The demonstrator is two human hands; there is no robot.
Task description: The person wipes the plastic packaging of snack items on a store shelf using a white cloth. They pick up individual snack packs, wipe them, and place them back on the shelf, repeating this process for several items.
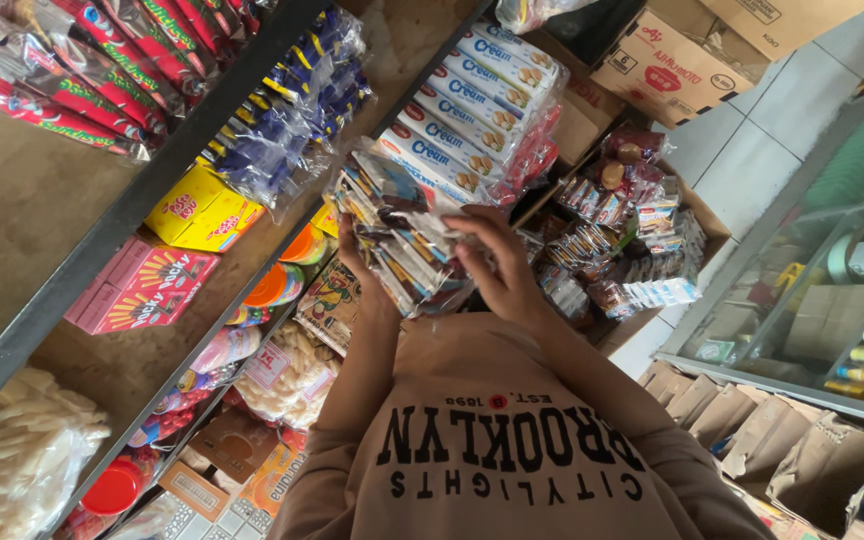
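Head view: we hold a clear bag of small snack packets [397, 225] up in front of the shelf [142, 200], both hands on it. Our left hand [360, 262] has its grip clenched on the bag's left underside, fingers mostly hidden behind the plastic. Our right hand [497, 262] grips the bag's right side, fingers curled over the top of the packets. The bag sits between the two hands, just in front of the stacked blue and white biscuit packs [472, 95] at the shelf's upper right end, whether touching we cannot tell. Left of the bag on the same shelf: blue wrapped sweets [287, 120], a yellow box [202, 210], pink boxes [142, 285]. Red wrapped packs [82, 70] lie on the shelf above, at its top left corner. Right of the hands, an open cardboard box of sachets [632, 240] stands on the floor. Brown paper bags [752, 440] line the lower right. Our beige sweatshirt [512, 450] fills the bottom centre.
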